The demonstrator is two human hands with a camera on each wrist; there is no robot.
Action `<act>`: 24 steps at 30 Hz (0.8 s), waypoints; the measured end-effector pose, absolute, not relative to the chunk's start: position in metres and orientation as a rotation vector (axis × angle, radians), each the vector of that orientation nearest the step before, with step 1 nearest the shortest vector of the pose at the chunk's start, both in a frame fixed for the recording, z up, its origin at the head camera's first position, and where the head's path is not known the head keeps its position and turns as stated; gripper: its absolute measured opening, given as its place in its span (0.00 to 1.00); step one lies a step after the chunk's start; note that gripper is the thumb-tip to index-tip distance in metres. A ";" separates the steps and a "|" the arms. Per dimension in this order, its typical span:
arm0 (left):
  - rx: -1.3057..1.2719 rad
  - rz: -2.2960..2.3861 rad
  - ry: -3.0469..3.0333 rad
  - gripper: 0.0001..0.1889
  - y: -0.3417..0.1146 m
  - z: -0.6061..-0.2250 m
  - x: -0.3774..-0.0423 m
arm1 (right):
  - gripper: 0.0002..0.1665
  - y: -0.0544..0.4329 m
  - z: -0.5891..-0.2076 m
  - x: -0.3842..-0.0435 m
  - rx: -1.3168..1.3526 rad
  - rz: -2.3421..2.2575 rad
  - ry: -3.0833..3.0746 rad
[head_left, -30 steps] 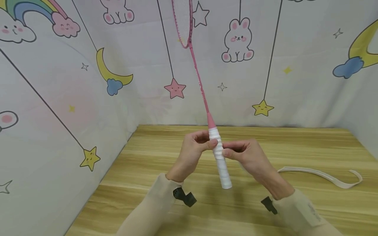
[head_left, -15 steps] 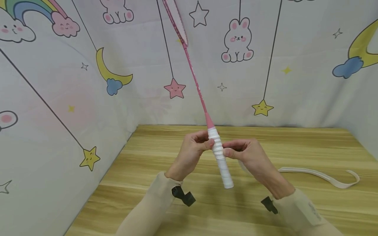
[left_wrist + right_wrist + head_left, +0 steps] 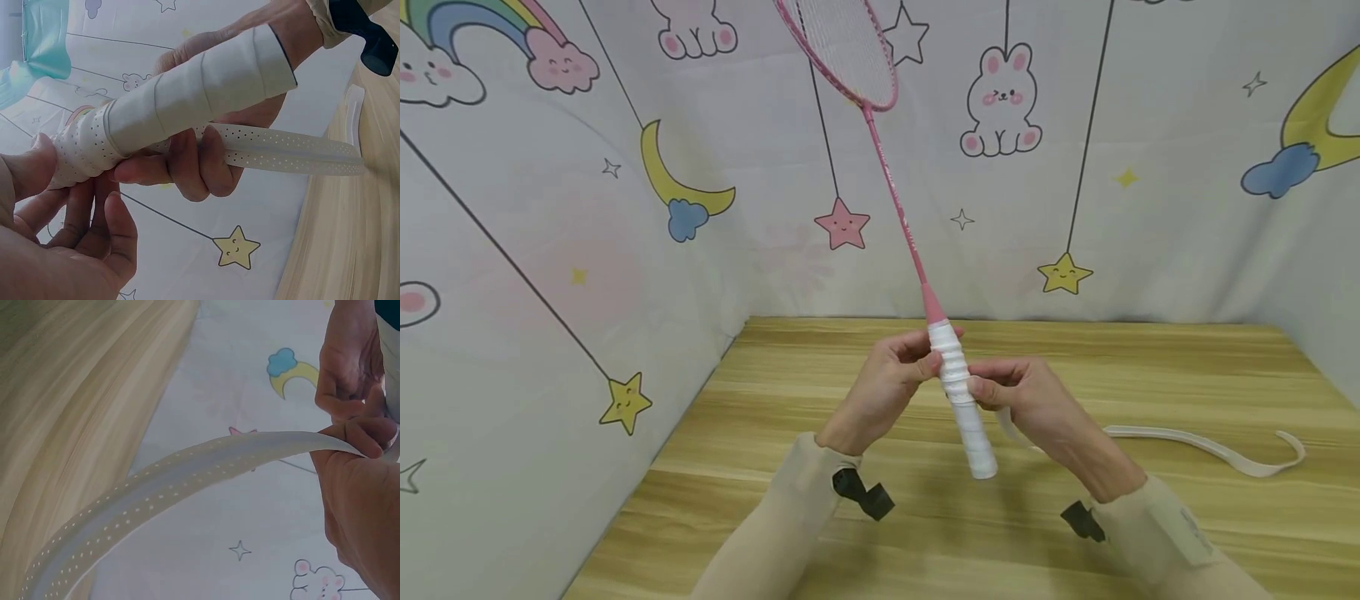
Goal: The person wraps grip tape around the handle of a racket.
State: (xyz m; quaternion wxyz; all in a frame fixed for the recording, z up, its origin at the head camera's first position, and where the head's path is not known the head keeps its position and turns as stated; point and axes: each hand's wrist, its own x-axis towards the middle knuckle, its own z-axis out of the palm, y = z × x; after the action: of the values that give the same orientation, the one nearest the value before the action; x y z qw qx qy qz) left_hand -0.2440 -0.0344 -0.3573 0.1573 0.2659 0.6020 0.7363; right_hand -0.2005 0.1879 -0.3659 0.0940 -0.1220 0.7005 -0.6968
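Observation:
A pink badminton racket (image 3: 897,196) is held up over the table, tilted, its head up to the left and partly out of frame. My left hand (image 3: 880,383) grips the upper handle, thumb in front and fingers behind. White perforated grip tape (image 3: 84,144) is wound round that upper part in overlapping ridges; the lower handle (image 3: 976,446) shows a smoother white wrap. Close beside the lowest ridge, my right hand (image 3: 1041,408) pinches the loose tape. From those fingers the tape strip (image 3: 150,487) trails down in an arc, its tail passing behind the right wrist.
The tape's far end curls on the wooden table (image 3: 1150,542) at the right. A cartoon-printed cloth (image 3: 760,208) hangs behind the table and along its left side. Black straps with small mounts (image 3: 865,494) sit on both wrists.
The racket has turned about its handle, so its strung face now shows wider, and its head leans further left. The tape's tail has slid slightly left. Both hands stay nearly in place.

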 end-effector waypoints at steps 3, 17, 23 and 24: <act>0.759 2.066 1.726 0.37 -0.036 -0.357 -0.245 | 0.08 0.188 -0.366 -0.201 -0.360 -2.065 2.086; 0.733 2.146 1.769 0.35 -0.026 -0.354 -0.237 | 0.22 0.183 -0.366 -0.195 -0.361 -2.161 2.304; 0.634 2.193 1.994 0.17 -0.015 -0.352 -0.233 | 0.21 0.180 -0.366 -0.194 -0.384 -2.187 2.362; 0.631 2.213 1.997 0.16 -0.015 -0.352 -0.233 | 0.20 0.179 -0.366 -0.195 -0.393 -2.186 2.362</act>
State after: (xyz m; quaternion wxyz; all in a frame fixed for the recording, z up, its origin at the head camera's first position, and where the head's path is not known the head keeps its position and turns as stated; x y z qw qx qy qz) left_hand -0.2331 -0.0148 -0.3521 0.0475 0.2069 0.6546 0.7255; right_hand -0.1946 0.1793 -0.3657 -0.0503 -0.1212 0.7275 -0.6734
